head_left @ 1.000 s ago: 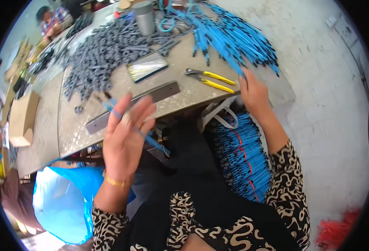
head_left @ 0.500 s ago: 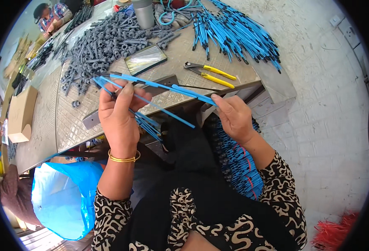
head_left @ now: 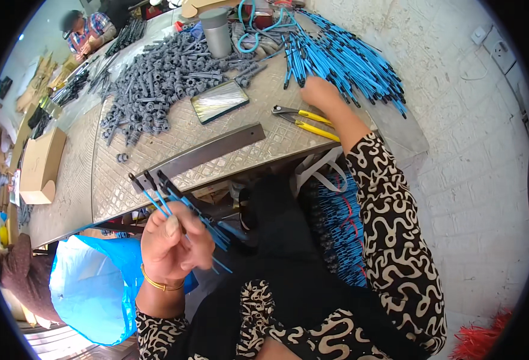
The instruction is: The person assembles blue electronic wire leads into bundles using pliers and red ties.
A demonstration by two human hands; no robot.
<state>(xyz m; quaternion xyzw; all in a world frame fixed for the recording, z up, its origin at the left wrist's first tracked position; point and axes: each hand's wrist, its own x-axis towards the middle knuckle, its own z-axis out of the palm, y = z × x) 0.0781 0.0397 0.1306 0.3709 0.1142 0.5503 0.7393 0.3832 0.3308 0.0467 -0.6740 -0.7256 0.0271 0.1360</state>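
My left hand [head_left: 174, 237] is closed around several thin blue tubes with black tips [head_left: 167, 207], above my lap in front of the table edge. The tips stick up beyond my fingers, and the other ends trail down to the right. My right hand [head_left: 321, 96] reaches to the near edge of a large heap of blue black-tipped tubes [head_left: 348, 60] at the back right of the table. Its fingers are turned away, so I cannot see whether they grip a tube. Yellow-handled cutting pliers [head_left: 312, 123] lie just below that wrist.
Grey plastic fittings [head_left: 150, 90] are heaped on the table, beside a shallow case of thin pale strips [head_left: 219, 101] and a grey cylinder [head_left: 216, 36]. A metal bar [head_left: 210, 150] lies near the front edge. A blue bag [head_left: 123, 282] stands lower left; a person [head_left: 84, 33] sits far left.
My right hand has let go of the blue tube it held and moved up to the heap. My left hand has come down toward my lap with its tubes, black tips now upward.
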